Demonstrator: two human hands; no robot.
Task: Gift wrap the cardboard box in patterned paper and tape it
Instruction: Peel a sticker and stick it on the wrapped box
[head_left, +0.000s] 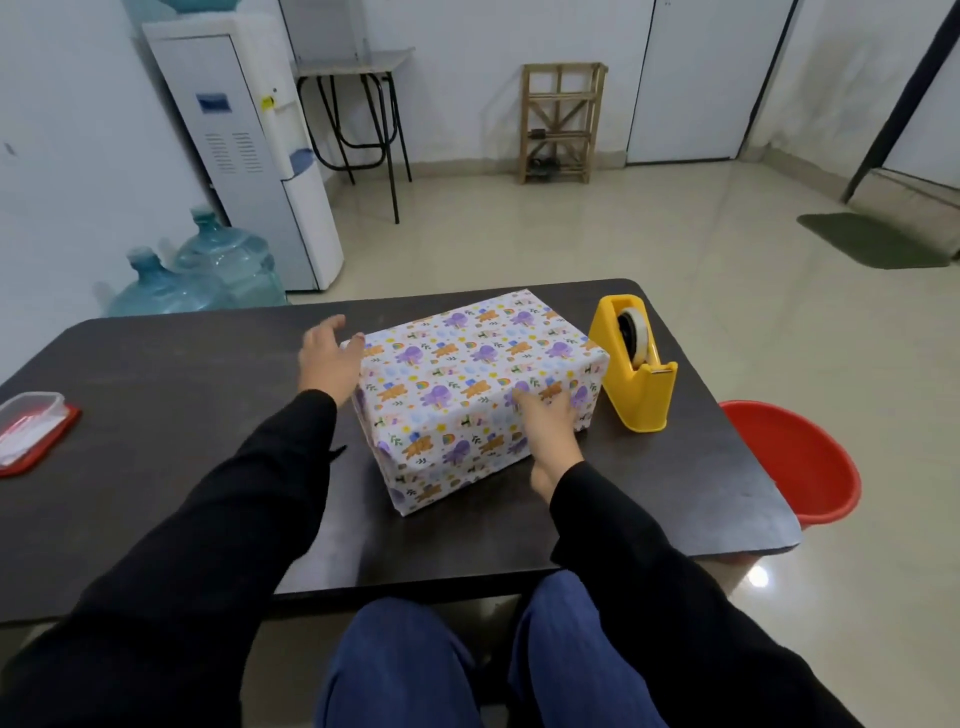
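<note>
Wrapping is judged nearly done: the papered box (467, 374) is pressed by the flat right hand (545, 418), left hand (328, 356) spread alongside.

Rectangular cardboard box (467, 384) fully covered in white patterned paper, lying just below the centre of the frame.

The paper is printed with purple octopuses, orange bears and small rainbows (the cardboard is wholly hidden under it). The box rests flat on the dark tabletop (182, 395), set at a slant, with its long side rising slightly toward the right. Just to its right, at centre right, stands an upright yellow plastic tape dispenser (636, 395) with a roll of pale tape (631, 327) seated in its slot.
</note>
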